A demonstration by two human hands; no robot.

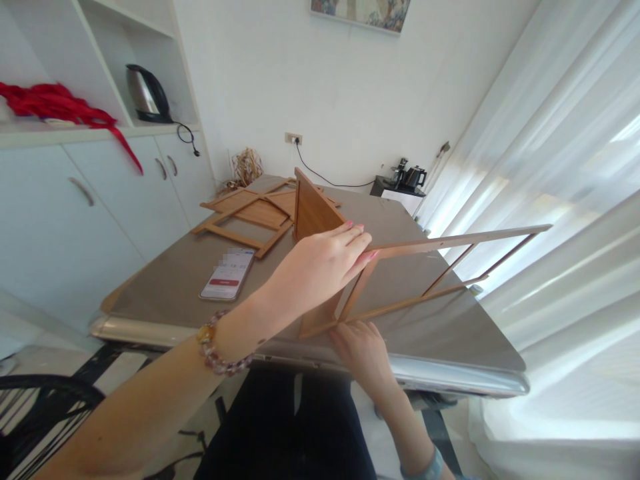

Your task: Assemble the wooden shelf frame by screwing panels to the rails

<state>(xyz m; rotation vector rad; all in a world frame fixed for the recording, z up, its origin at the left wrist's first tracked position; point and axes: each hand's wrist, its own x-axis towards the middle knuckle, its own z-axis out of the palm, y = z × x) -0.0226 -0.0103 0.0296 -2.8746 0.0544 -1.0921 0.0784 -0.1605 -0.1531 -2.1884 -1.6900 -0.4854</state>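
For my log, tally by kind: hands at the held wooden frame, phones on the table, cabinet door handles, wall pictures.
Hands (left hand, right hand) at the wooden frame: 2
Phone: 1
Cabinet door handles: 3
Wall picture, partly cropped: 1
Total: 7

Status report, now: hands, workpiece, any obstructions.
Left hand gripping angular brown wooden frame from above. Right hand touching its lower edge. Rectangular lit-screen phone lies left, apart; flat brown wooden pieces beyond.

Lt-brown wood frame (465, 239), slim rails (400, 305), solid panel (313, 207) at L end, crossbars (450, 268) nr R, tilted over tabletop (390, 217).
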